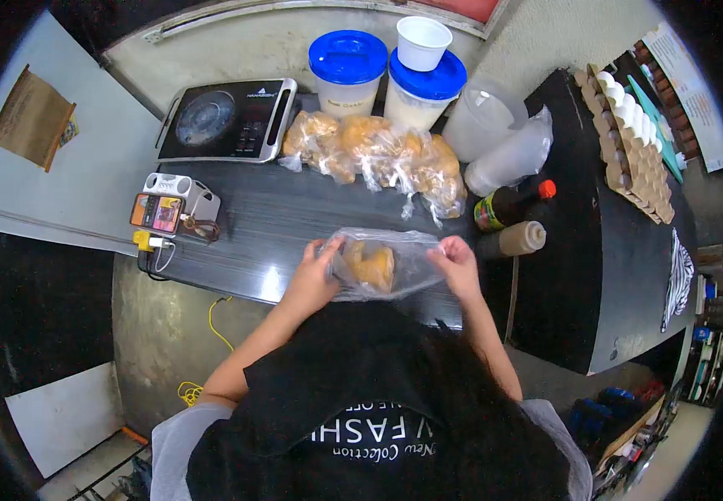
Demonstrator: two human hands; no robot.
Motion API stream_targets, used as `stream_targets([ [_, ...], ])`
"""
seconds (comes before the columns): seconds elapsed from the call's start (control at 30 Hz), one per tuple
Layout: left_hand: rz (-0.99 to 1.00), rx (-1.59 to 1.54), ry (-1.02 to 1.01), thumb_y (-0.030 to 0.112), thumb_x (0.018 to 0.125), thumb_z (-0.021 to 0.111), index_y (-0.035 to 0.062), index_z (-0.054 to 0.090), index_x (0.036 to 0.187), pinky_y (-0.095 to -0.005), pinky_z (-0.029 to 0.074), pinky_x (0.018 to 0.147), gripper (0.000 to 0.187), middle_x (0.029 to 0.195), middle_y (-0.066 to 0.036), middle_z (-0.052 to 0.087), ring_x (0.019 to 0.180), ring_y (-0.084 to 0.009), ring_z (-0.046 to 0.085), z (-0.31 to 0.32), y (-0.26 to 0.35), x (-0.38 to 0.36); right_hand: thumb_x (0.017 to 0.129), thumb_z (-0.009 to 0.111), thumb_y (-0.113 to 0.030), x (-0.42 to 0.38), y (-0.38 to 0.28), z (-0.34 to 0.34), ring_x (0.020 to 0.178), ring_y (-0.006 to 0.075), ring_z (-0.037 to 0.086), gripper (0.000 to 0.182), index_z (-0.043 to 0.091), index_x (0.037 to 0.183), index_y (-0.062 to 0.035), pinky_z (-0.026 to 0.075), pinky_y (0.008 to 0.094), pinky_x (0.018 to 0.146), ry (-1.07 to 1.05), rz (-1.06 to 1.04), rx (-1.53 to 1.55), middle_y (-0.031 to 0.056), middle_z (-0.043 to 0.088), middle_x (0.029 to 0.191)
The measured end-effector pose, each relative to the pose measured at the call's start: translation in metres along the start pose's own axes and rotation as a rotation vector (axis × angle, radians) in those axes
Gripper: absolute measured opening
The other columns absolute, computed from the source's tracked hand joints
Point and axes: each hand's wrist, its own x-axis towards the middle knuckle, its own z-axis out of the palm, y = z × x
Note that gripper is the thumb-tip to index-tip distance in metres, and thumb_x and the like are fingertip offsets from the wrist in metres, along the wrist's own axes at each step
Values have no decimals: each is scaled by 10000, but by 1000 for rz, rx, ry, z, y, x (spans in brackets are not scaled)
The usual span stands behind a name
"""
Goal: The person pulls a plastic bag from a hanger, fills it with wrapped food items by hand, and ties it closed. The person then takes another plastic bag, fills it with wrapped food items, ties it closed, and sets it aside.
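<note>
A dark, streaked, glossy tabletop [249, 200] bears lumpy knotted bags [378, 150] at the far side. At the near edge, a clear, crinkled plastic bag [416, 271] lies lengthwise left to right, left hand [315, 280] and right hand [457, 263] pinching opposite ends, rounded golden-brown pieces [371, 267] inside.

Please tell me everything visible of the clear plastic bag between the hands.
The thin, clear plastic bag looks soft and wrinkled. It spans sideways at the dark table's near edge, left hand holding one end, right hand the other. One golden-brown, bread-like item shows inside, nearer the left. Whether it is sealed is unclear.
</note>
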Motion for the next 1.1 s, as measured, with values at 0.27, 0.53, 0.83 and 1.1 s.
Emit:
stream_targets([
  [0.27, 236, 180, 17, -46, 717, 520, 107, 433, 1375, -434, 503, 879, 681, 1423, -214, 391, 1078, -401, 571, -3, 14, -7, 743, 744, -59, 8, -72, -10, 700, 106, 544, 249, 634, 964, -24, 466, 253, 653, 50, -193, -399, 44, 631, 853],
  [0.53, 225, 139, -63, -26, 725, 545, 105, 483, 1320, -467, 519, 823, 612, 1424, -185, 380, 1003, -407, 603, -13, 25, -24, 752, 718, -173, 121, -98, 66, 956, 332, 626, 333, 637, 1048, -44, 496, 405, 841, 43, -476, -707, 173, 646, 1028],
  [0.83, 98, -47, -88, 20, 762, 658, 109, 498, 1298, -387, 537, 749, 567, 1403, -167, 380, 822, -291, 649, -12, -15, -46, 672, 760, -422, 260, -77, 114, 1068, 372, 592, 694, 580, 1155, 43, 465, 425, 924, 56, -218, -975, 257, 611, 1143],
  [1.1, 144, -127, -22, 4, 753, 654, 102, 512, 1292, -379, 520, 802, 566, 1364, -159, 426, 908, -306, 628, -14, -35, -57, 532, 839, -499, 295, -81, 112, 939, 298, 662, 753, 662, 1020, 48, 508, 376, 814, -182, 146, -946, 210, 679, 1011],
])
